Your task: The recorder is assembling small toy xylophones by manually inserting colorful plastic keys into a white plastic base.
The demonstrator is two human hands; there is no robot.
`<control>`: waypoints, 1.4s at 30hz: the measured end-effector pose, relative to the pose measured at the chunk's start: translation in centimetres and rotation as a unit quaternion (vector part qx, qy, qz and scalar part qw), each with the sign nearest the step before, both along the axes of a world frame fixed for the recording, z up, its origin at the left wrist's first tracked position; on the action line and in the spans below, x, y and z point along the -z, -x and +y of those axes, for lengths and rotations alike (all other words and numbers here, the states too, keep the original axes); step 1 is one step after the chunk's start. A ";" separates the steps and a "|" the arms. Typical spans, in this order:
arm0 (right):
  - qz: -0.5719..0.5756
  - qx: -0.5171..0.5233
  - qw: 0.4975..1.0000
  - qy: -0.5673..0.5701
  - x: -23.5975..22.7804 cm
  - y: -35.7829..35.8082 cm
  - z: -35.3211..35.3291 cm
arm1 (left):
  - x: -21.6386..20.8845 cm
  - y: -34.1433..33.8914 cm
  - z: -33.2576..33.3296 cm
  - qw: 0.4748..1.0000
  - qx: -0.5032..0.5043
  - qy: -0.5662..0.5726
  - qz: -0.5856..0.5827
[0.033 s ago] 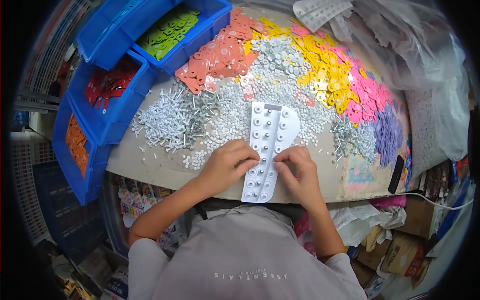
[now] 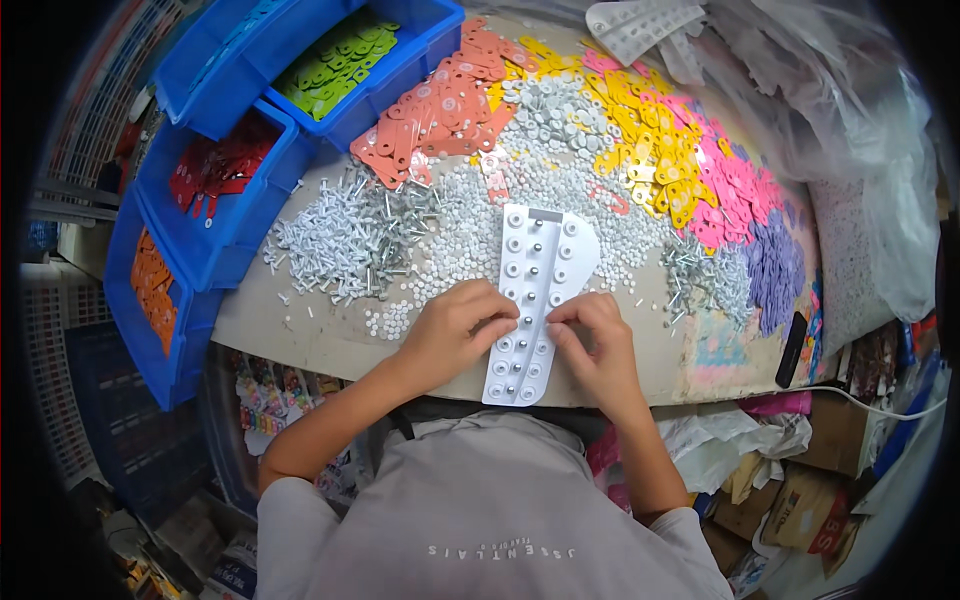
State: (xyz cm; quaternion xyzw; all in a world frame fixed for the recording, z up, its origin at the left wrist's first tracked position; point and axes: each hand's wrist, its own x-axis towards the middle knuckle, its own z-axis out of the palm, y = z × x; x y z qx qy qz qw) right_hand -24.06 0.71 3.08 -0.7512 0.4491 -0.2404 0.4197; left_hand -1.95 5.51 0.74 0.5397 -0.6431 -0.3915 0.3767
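Note:
In front of me a white plastic tray [image 2: 532, 228] lies on the table near its front edge, straight along the left and rounded at the upper right. A row of metal pins runs down its middle groove, and round white pieces sit in holes along both sides. My left hand [image 2: 462, 328] is at the tray's left edge, thumb and fingertips pinched together. Across from it, my right hand [image 2: 597, 340] pinches at the right edge. Whatever is between the fingertips of either hand is too small or hidden to name.
Loose white rivets [image 2: 335, 235] and small white caps [image 2: 465, 205] cover the table beyond. Farther back lie coral tags [image 2: 450, 90], yellow tags [image 2: 655, 145], pink tags [image 2: 735, 185] and purple tags [image 2: 770, 270]. Blue bins [image 2: 205, 235] stand left; clear plastic bags [image 2: 850, 200] hang right.

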 end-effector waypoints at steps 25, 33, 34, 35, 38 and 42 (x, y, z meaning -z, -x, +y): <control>0.032 0.071 0.955 0.287 0.0 -1.1 -6.1 | -0.4 -3.1 -11.3 0.946 -0.096 0.262 -0.163; 0.135 0.075 0.935 0.319 3.6 -3.3 -17.2 | 2.4 -2.0 -21.6 0.941 -0.056 0.235 -0.237; 0.147 0.070 0.934 0.319 3.8 -3.5 -17.7 | 2.6 -1.8 -21.9 0.941 -0.056 0.235 -0.237; 0.147 0.070 0.934 0.318 4.0 -3.6 -18.1 | 2.8 -1.6 -22.2 0.936 -0.057 0.232 -0.259; 0.165 0.066 0.930 0.322 4.6 -4.0 -18.6 | 3.1 -1.2 -22.4 0.931 -0.063 0.235 -0.273; 0.161 0.069 0.925 0.337 5.0 -4.1 -18.6 | 3.4 -0.7 -22.2 0.928 -0.085 0.245 -0.267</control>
